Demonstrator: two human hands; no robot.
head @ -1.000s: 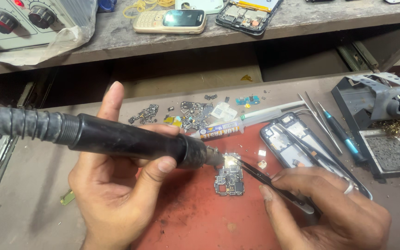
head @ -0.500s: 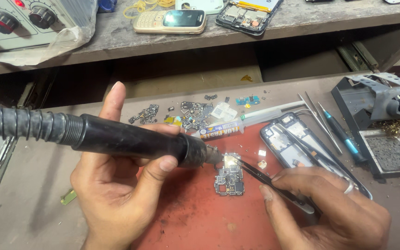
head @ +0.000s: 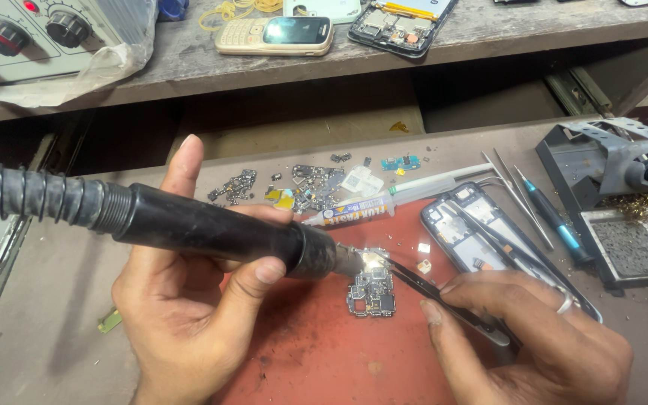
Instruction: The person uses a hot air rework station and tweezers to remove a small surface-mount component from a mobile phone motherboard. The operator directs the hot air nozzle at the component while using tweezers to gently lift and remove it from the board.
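Observation:
My left hand (head: 189, 315) grips a black hot-air wand (head: 219, 229) with a ribbed hose running off to the left. Its metal nozzle (head: 354, 261) points down at a small phone circuit board (head: 373, 291) lying on a red mat (head: 324, 352). My right hand (head: 534, 337) holds black tweezers (head: 433, 289), whose tips touch the top edge of the board right under the nozzle. A ring sits on one finger of that hand.
A flux syringe (head: 391, 199), loose metal shields and small parts (head: 301, 187), an open phone frame (head: 481, 232), spare tweezers and a screwdriver (head: 549, 214) lie behind the mat. A soldering stand (head: 616, 195) is at right. Phones (head: 275, 34) and a knobbed unit (head: 31, 37) sit on the shelf.

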